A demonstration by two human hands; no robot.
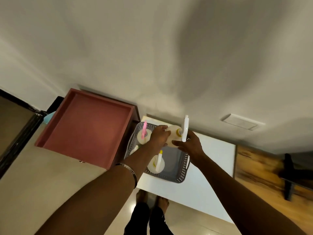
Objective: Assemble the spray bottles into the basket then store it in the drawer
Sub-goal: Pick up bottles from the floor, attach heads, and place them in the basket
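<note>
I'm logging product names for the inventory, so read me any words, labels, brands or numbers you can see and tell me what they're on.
None can be read.
Held spray bottle: no label visible.
Pink-trigger bottle and yellow-tipped bottle in the basket: seen from above, no print showing.
Bracelet on the left wrist: small marks, too blurred to read.

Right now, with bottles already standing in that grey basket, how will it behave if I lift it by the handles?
The grey basket is perforated plastic, so it may flex slightly under load. The bottles sit toward its left side, so it will probably tip that way. The yellow-nozzle bottle and the pink-trigger bottle stand upright and unsupported, so they could topple if it tilts.
</note>
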